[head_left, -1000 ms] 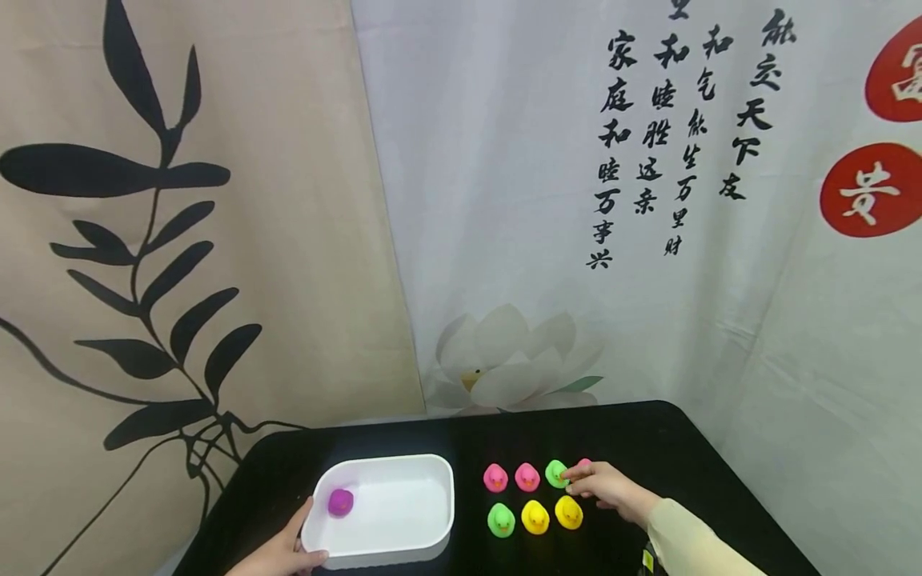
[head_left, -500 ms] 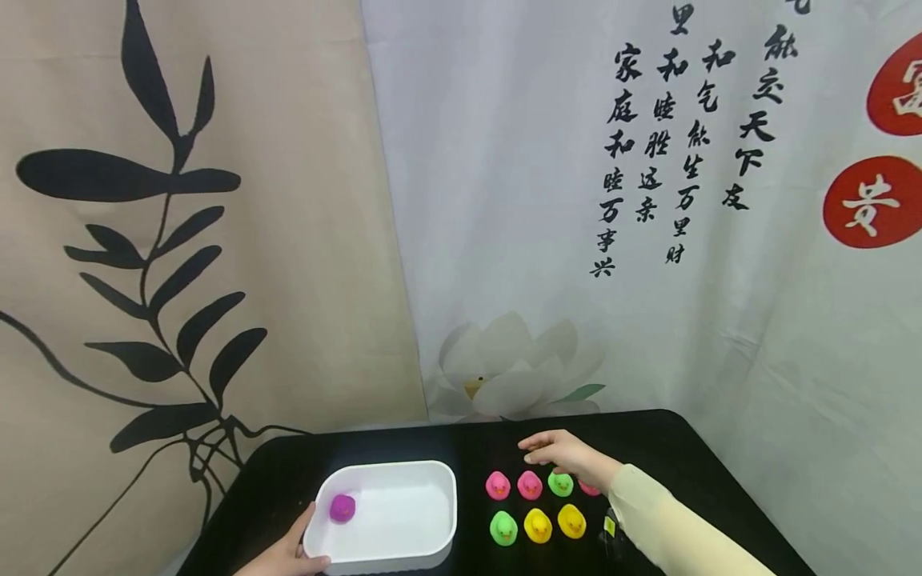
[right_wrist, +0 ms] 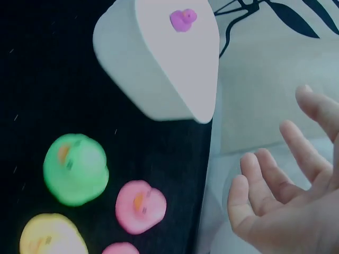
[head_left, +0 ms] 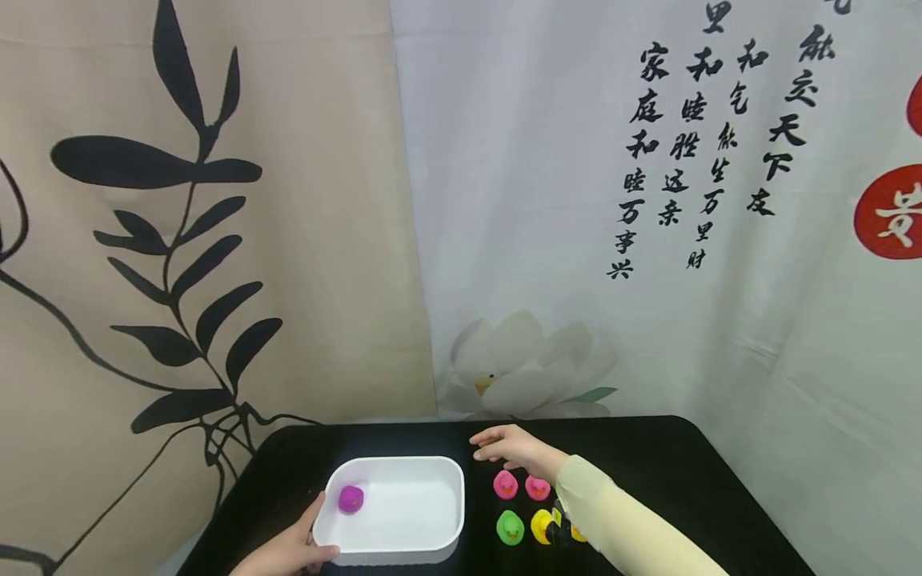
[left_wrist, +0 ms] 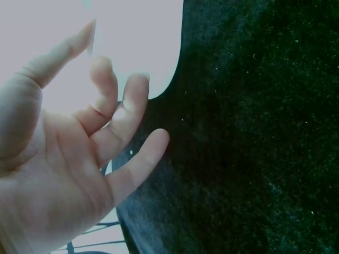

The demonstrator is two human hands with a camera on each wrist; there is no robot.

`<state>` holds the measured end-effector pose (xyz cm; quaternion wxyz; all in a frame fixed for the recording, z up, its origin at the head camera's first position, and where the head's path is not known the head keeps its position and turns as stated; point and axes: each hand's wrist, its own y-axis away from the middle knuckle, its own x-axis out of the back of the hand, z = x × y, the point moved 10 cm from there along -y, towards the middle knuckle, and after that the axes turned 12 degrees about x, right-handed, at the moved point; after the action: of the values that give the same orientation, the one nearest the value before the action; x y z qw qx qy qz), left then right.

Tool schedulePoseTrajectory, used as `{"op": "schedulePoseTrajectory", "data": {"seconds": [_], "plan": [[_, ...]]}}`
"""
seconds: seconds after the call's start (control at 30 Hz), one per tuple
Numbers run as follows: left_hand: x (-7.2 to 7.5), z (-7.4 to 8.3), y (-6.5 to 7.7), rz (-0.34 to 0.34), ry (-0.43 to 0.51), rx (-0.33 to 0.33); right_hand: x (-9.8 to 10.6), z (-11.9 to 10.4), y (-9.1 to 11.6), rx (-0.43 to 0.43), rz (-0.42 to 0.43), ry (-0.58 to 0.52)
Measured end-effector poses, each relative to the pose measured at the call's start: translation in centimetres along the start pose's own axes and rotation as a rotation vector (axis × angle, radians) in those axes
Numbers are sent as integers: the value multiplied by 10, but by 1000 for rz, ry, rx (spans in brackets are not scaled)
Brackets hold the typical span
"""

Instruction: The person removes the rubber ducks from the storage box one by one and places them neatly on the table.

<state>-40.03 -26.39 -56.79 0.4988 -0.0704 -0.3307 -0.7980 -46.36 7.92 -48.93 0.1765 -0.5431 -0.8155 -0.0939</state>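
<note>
My left hand (head_left: 288,544) holds the near left corner of a white plastic tray (head_left: 403,546), its thumb and fingers against the wall. Inside the tray lies one purple toy duck (head_left: 350,499). My right hand (head_left: 520,450) hovers past the far side of the toy ducks, fingers loosely extended and holding nothing, as the right wrist view confirms. Two pink ducks (head_left: 506,485) sit below it. Nearer me stand a green duck (head_left: 510,528) and a yellow duck (head_left: 540,526). Another yellow duck (head_left: 579,534) shows partly beside the sleeve, which hides the area behind it.
A black-covered table (head_left: 648,472) carries everything. Behind it hangs a printed cloth backdrop (head_left: 504,200). The right sleeve (head_left: 619,512) crosses over the duck rows, with a dark wrist device (head_left: 556,524) on its underside.
My right hand has moved left from beside the far green duck, across the back row toward the tray, holding nothing. The left hand stays at the tray; the head view has shifted slightly.
</note>
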Motion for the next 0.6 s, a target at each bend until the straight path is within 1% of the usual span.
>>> {"op": "schedulePoseTrajectory", "data": {"seconds": [0.13, 0.2, 0.27, 0.33, 0.4, 0.53, 0.6], "plan": [[-1, 4, -2, 7, -21, -19, -18, -6, -16, 6, -26, -1], [-2, 7, -4, 0, -6, -34, -26, -10, -24, 6, -37, -1], [-3, 7, -5, -9, 23, -31, -36, -15, -32, 11, -53, 1], [-3, 6, -4, -7, 42, -19, -47, -19, -40, 22, -73, -3], [-2, 3, -4, 9, 47, 3, -58, -22, -48, 33, -94, 0], [2, 1, -3, 48, 18, 29, -78, -27, -59, 37, -139, -6], [3, 2, -4, 66, 2, 30, -86, -29, -63, 34, -155, -8]]}}
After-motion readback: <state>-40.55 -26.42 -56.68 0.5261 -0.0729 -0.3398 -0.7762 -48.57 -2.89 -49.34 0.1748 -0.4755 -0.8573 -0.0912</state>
